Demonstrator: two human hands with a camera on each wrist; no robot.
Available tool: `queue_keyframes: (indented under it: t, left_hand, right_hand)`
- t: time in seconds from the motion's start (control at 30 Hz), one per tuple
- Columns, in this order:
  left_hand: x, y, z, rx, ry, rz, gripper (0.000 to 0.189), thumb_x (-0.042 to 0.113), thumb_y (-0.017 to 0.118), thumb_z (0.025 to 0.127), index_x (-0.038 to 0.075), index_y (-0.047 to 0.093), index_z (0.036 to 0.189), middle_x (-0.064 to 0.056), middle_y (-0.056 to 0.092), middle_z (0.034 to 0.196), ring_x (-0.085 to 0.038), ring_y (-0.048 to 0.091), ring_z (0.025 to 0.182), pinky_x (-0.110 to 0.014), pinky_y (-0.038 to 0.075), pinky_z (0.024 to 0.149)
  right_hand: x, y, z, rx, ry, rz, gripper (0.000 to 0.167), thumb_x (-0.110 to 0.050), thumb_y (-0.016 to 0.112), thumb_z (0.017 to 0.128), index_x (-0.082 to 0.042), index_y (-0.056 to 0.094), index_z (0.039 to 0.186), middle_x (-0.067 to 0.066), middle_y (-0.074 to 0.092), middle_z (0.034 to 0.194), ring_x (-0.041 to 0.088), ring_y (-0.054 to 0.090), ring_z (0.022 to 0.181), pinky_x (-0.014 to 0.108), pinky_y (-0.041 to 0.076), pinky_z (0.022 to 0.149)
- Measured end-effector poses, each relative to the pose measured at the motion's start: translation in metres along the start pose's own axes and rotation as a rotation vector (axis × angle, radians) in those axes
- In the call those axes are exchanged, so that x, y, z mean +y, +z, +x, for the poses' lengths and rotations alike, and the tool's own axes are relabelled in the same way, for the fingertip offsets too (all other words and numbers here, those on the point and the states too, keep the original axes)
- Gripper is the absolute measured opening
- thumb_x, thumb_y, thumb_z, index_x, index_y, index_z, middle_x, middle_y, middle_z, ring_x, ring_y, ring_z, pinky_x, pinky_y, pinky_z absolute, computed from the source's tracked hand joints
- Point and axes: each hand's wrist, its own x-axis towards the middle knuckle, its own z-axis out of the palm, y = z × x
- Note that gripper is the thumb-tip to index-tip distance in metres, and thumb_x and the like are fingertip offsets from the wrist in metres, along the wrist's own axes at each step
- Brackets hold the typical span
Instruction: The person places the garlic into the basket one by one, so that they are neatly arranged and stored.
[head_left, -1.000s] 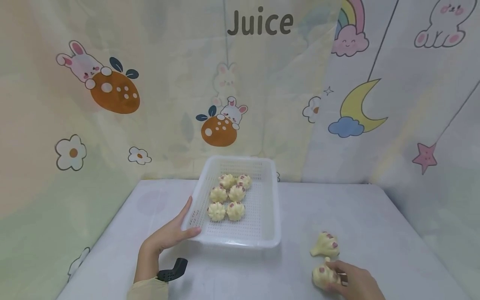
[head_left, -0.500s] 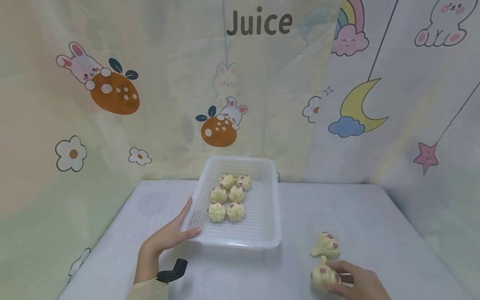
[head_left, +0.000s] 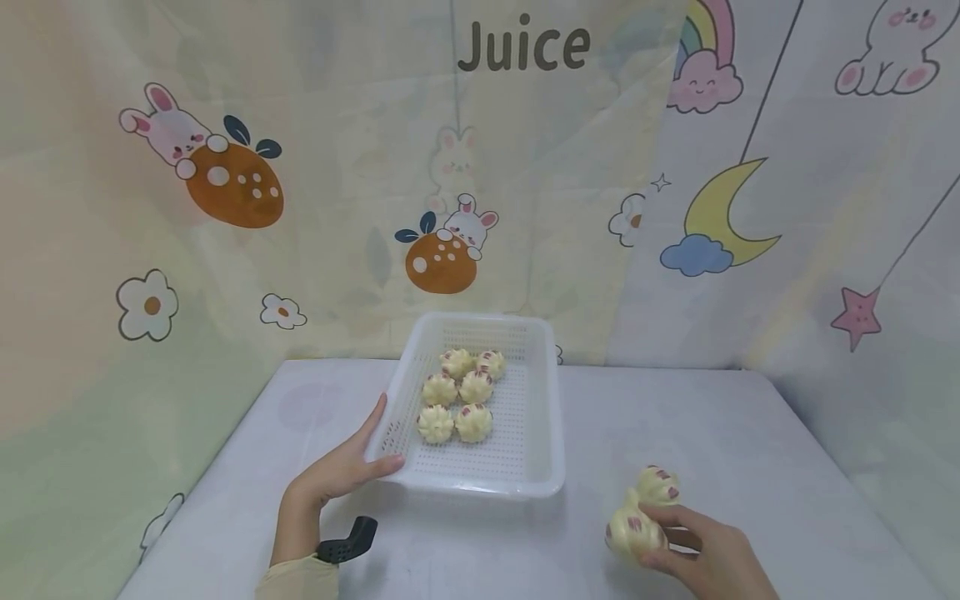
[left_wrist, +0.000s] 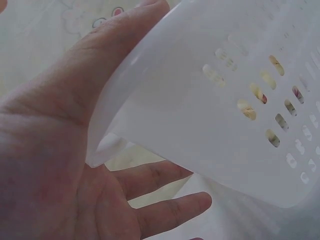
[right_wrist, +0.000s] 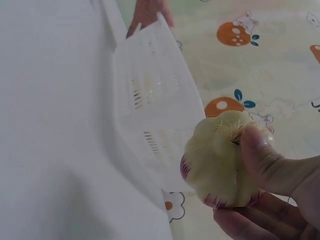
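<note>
In the head view, my left hand [head_left: 341, 467] holds the near left corner of a white perforated plastic basket [head_left: 517, 483]. The left wrist view shows its thumb [left_wrist: 107, 55] laid along the rim of the basket [left_wrist: 165, 100], other fingers extended below. Several cream garlic bulbs [head_left: 474, 423] with purple streaks sit toward the basket's left side. My right hand [head_left: 716, 550] pinches a garlic bulb [head_left: 630, 533] between thumb and fingers, to the right of the basket. Its root tuft faces the thumb in the right wrist view. Another garlic bulb [head_left: 662, 482] lies just behind, partly hidden.
The white table [head_left: 465, 550] reaches back to a printed cloth backdrop [head_left: 337, 208] that surrounds it on the sides too. The basket stands near the table's back edge. A black wrist strap mount [head_left: 348, 542] sits on my left wrist.
My right hand has moved the gripped garlic bulb slightly left and up, so it now partly covers the bulb behind. The left hand and basket stay in place.
</note>
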Motion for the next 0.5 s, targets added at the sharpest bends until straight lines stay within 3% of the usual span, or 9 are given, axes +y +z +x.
queue_keyframes:
  t: [0.23,0.5]
  left_hand:
    - [0.000,0.000,0.000,0.003,-0.013,0.008,0.109,0.037,0.071,0.083,0.026,-0.011,0.152,-0.012,0.007,0.160,-0.039,0.018,0.144,-0.063,0.019,0.108]
    - [-0.001,0.000,0.000,0.007,-0.027,-0.004,0.109,0.039,0.071,0.083,0.027,-0.012,0.152,-0.011,0.008,0.160,-0.037,0.018,0.144,-0.062,0.018,0.110]
  right_hand:
    - [-0.018,0.007,0.003,0.135,-0.177,0.027,0.051,-0.025,0.085,0.061,-0.018,0.070,0.109,0.003,0.071,0.110,0.001,0.068,0.088,0.017,0.053,0.067]
    - [-0.041,0.006,0.014,0.141,-0.240,0.057,0.050,-0.020,0.084,0.062,-0.019,0.069,0.110,0.001,0.070,0.109,0.006,0.069,0.089,0.017,0.053,0.070]
